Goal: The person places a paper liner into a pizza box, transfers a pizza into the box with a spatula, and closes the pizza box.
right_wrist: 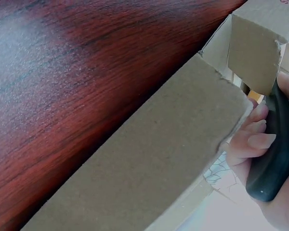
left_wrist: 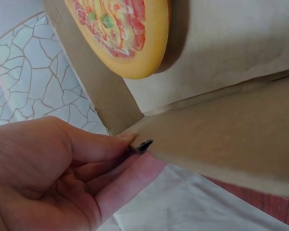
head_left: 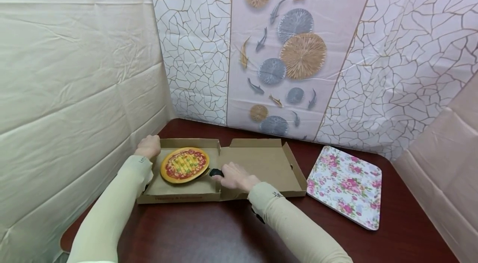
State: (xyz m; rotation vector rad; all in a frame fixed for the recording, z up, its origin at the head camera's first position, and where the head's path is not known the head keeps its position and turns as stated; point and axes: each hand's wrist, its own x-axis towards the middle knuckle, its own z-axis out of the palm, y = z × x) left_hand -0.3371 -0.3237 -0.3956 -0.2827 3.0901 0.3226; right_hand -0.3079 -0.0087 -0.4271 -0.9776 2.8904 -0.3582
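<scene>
A round pizza (head_left: 184, 164), with a yellow crust and red, green and yellow topping, sits in the left half of an open cardboard pizza box (head_left: 179, 197). My left hand (head_left: 148, 146) is at the box's far left corner. In the left wrist view its thumb and fingers pinch the edge of the cardboard side wall (left_wrist: 221, 139). My right hand (head_left: 236, 176) grips the black handle (right_wrist: 274, 149) of a pizza server (head_left: 215, 172) over the box's middle wall. The server's metal part reaches to the pizza's right edge, and its blade is hidden beneath the pizza.
The box lid (head_left: 257, 163) lies folded open to the right. Beside it rests a white board with pink flowers (head_left: 345, 186) on the dark red table (head_left: 186, 230). Cloth-covered walls (head_left: 194, 47) stand behind and at both sides.
</scene>
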